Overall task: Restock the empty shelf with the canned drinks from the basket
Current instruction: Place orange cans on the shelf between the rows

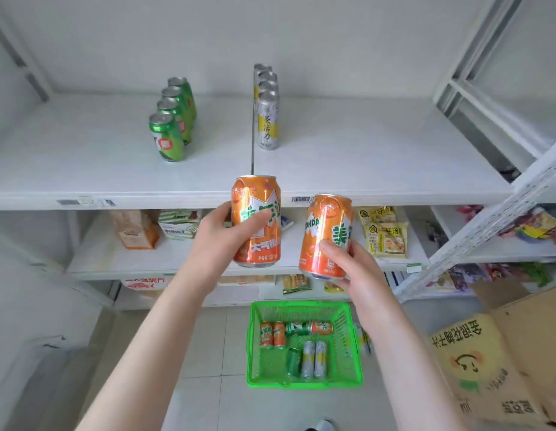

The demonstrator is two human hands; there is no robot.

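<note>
Now hands [225, 236] [354, 269] grip orange cans [258, 194] [320, 219], green lettering.

Four green cans [166, 136] stand on the shelf [364, 157], and four tall silver cans [267, 122] beside them. The left hand [220, 241] holds one orange can [258, 219], and the right hand [354, 269] holds a second orange can [325, 231]. One basket [304, 384] contains seven cans: three orange basket cans [272, 334], two green basket cans [294, 362] and two silver basket cans [314, 359].
</note>
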